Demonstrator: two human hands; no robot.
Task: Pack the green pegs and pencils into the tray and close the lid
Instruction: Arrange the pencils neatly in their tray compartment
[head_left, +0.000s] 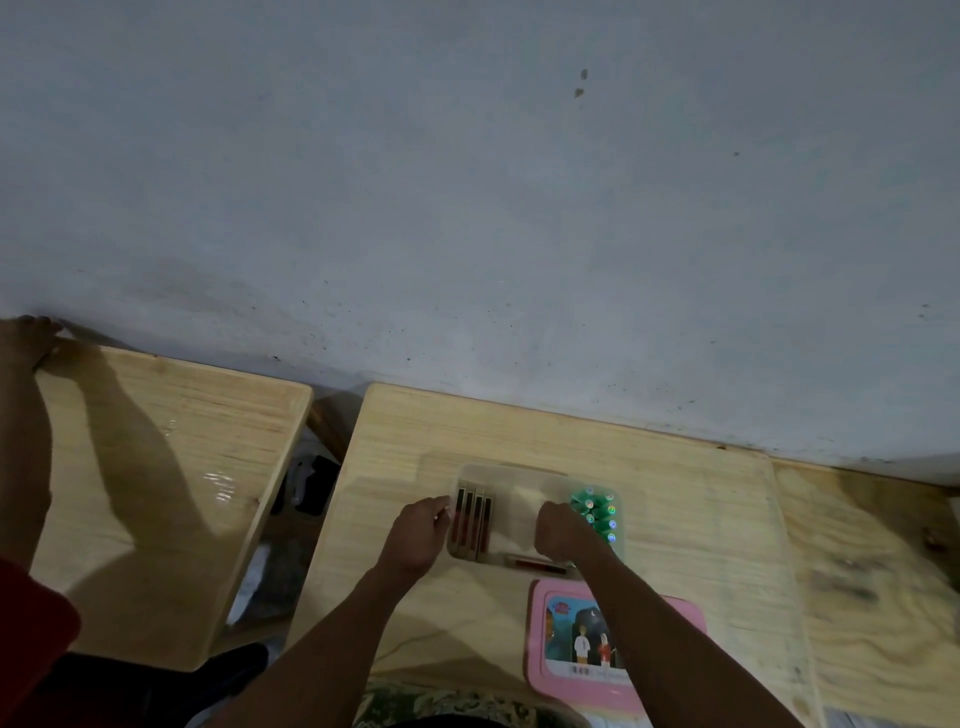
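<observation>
**Packing nearly done, lid waiting**

The clear tray (514, 470) sits on the wooden counter (675, 519), and both hands are at it. A row of red-brown pencils (472, 525) lies side by side in the tray's left part. The green pegs (597, 512) stand clustered against its right wall. The middle of the tray looks pale and bare where the hands do not cover it.

The left hand (421, 532) is at the tray's left wall, just beside the pencils, with its fingers curled toward the rim. I cannot tell whether it pinches the wall or a pencil, or only rests there. The right hand (563, 530) is bunched knuckles-up over the tray's right half, touching or just short of the pegs. Its fingers are folded under, so what they grip, if anything, is hidden.

One stray pencil (537, 564) lies crosswise along the tray's near edge. Blur and the right wrist make it unclear whether it is inside the wall or on the counter against it. The pink lid (576, 644) lies flat on the counter on the near side of the tray, picture side up and partly under the right forearm.

This reads as the last of the filling, with the contents being settled into place. The next move probably calls for turning the stray pencil in line with the row. After that, every peg and pencil needs to sit below the rim. The right arm then has to clear the lid so it can be lifted, squared over the tray and pressed down.
</observation>
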